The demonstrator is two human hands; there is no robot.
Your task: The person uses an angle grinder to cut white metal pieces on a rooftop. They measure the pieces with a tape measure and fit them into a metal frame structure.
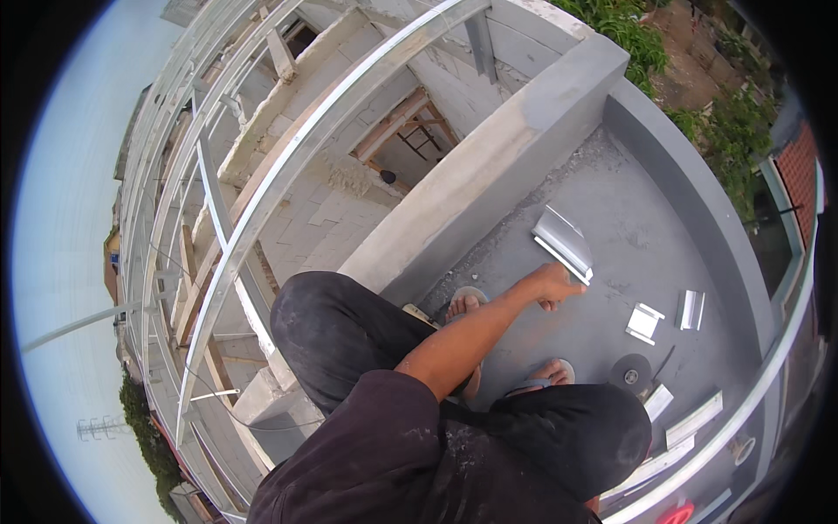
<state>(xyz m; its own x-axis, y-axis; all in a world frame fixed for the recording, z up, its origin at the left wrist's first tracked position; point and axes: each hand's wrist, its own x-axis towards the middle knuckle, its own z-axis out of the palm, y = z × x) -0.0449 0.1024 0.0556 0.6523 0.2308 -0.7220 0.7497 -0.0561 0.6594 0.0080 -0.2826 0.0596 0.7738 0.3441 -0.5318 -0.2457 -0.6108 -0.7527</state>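
Observation:
My left hand [557,286] reaches out past my knees with its fingers curled at the near edge of a short silver metal channel piece [566,237]. The fingertips are partly hidden, but the hand looks closed on that edge. Two smaller cut pieces lie to the right: a bright one [645,322] and a greyer one [690,310]. Beside my right knee shows a dark round cutting disc [630,374]; whatever it is mounted on is hidden by the knee. My right hand is out of sight; only a scrap of skin shows below the right knee.
I squat on a grey concrete slab [602,210] with a curved low rim [698,188]. A raised concrete beam [489,166] borders a drop into an unfinished room. Metal roof framing [262,196] stands left. Long metal strips [694,419] and a red object [676,513] lie lower right.

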